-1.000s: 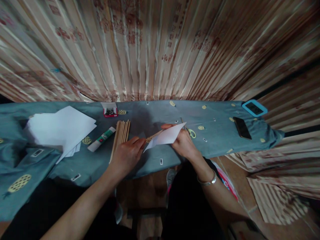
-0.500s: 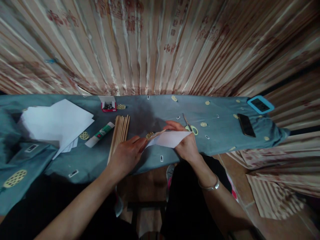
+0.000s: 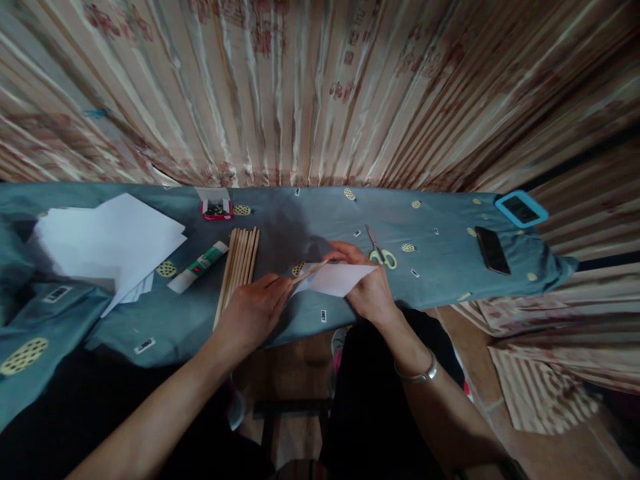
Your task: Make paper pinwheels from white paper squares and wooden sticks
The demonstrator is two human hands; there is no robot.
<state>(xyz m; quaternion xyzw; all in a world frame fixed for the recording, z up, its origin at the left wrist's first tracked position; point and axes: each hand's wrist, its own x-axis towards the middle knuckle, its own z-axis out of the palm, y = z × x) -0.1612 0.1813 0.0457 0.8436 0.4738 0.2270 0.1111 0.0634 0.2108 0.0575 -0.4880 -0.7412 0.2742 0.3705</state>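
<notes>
From my remote seat I see the left hand (image 3: 257, 310) pinching the left end of a thin wooden stick (image 3: 311, 271), probably to steady it along the far edge of the white paper (image 3: 335, 279). Whether it pinches the paper too, I cannot tell. The right hand (image 3: 370, 290) is closed on the paper's right side, perhaps for support, above the cloth-covered table (image 3: 345, 213). Scissors (image 3: 382, 255) lie just beyond it; the row of sticks (image 3: 240, 260) lies beside the left hand, seemingly for easy reach.

The sheet (image 3: 337, 279) is smooth matt paper, the sticks (image 3: 242, 260) matt wood, the bracelet (image 3: 431, 371) glossy metal.
</notes>
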